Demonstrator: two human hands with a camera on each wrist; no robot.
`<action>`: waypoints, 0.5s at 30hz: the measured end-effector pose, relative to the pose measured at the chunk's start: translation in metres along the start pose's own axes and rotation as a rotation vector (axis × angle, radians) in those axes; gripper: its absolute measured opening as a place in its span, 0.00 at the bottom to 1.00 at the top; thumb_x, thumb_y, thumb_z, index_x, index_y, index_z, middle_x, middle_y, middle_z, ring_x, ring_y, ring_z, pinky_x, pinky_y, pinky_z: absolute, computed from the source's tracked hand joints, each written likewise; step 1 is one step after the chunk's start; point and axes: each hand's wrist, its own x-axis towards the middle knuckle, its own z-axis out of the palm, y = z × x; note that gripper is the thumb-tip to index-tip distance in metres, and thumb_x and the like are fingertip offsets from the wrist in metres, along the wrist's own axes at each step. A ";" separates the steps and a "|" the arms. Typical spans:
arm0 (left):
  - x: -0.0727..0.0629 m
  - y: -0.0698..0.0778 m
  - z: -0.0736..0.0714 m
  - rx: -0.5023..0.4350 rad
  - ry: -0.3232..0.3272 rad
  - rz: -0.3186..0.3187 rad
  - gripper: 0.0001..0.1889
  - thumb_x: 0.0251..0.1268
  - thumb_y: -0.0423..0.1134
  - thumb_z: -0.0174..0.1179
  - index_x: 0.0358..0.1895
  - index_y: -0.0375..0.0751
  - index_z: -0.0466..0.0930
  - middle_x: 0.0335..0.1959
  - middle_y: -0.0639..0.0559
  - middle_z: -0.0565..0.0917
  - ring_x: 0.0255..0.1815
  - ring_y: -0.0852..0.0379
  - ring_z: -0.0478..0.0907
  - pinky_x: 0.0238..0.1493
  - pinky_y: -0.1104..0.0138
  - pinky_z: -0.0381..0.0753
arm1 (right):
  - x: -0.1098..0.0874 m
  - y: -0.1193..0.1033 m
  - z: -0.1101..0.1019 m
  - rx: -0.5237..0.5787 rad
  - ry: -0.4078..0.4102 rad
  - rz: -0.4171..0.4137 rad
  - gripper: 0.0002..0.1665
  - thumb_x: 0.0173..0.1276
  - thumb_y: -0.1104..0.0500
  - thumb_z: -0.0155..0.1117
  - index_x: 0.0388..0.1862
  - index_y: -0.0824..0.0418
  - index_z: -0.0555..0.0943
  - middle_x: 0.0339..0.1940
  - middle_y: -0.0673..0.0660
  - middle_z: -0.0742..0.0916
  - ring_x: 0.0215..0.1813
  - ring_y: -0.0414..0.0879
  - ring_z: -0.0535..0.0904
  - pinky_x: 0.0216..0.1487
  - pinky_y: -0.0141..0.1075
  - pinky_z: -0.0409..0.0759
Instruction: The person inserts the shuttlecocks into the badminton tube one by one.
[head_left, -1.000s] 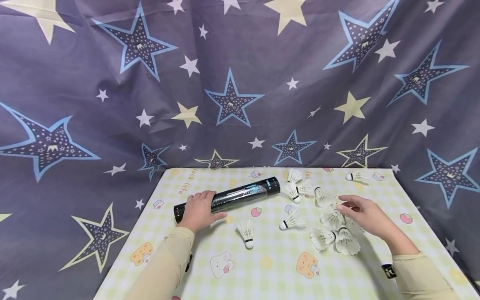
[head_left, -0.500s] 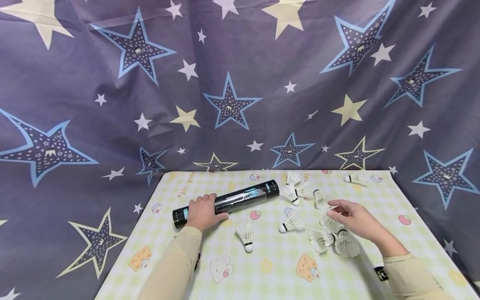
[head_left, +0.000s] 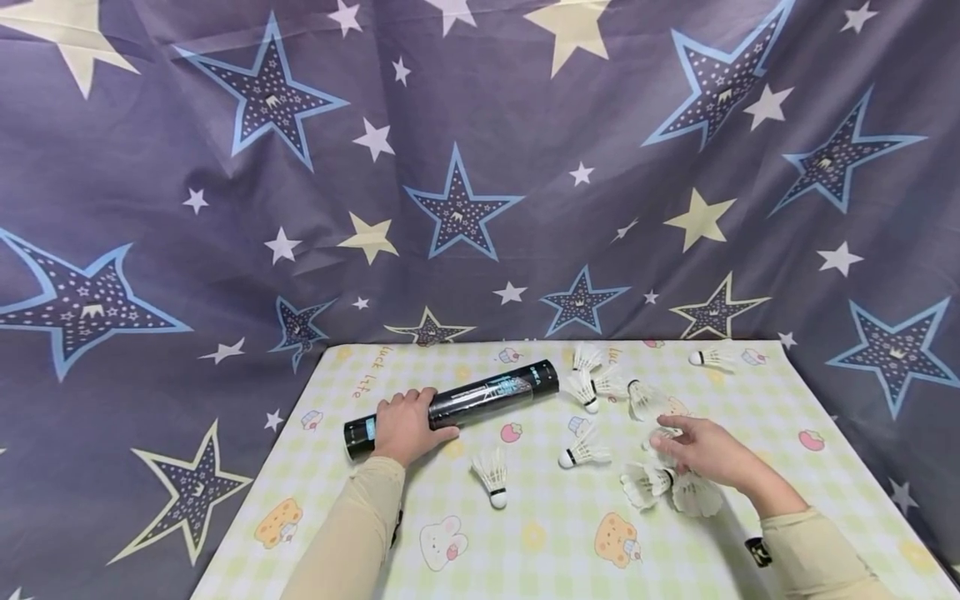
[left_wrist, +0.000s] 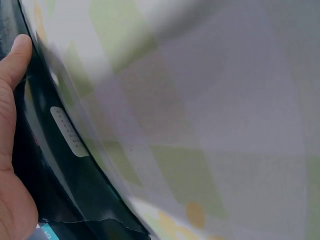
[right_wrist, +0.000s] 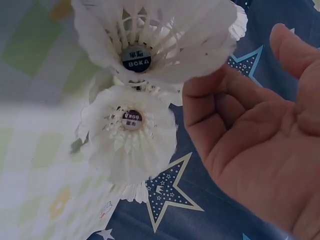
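fingers (right_wrist: 202,112) of the right hand (head_left: 708,454) are loosely bent, thumb set apart, pinching nothing that shows; their tips meet the feather rim of the nearest shuttlecock (right_wrist: 165,42) in the wrist view, touching or just behind it, i cannot tell which. other shuttlecocks (head_left: 696,497) crowd just below that hand, skirts against one another, so a hasty pinch could snag two or crush feathers. the left hand (head_left: 405,427) grips the black tube (head_left: 483,398) toward its left end; the tube lies slantwise on the tabletop (head_left: 555,571) and, being round, would probably roll if that hold eased. its right end points at a trio of shuttlecocks (head_left: 583,390) just beside it, which a shove that way would likely scatter. one outlying shuttlecock (head_left: 716,359) sits near the far edge, by the starry cloth (head_left: 510,108), and could be knocked over. the widest room for moving lies nearside, between the sleeves (head_left: 341,533).
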 end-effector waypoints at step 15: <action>0.000 -0.001 0.009 0.016 0.073 -0.003 0.49 0.47 0.76 0.76 0.69 0.49 0.80 0.56 0.43 0.88 0.53 0.39 0.85 0.58 0.43 0.81 | 0.005 0.001 0.000 -0.250 0.158 0.000 0.44 0.83 0.41 0.58 0.74 0.80 0.71 0.67 0.80 0.82 0.65 0.76 0.81 0.66 0.66 0.78</action>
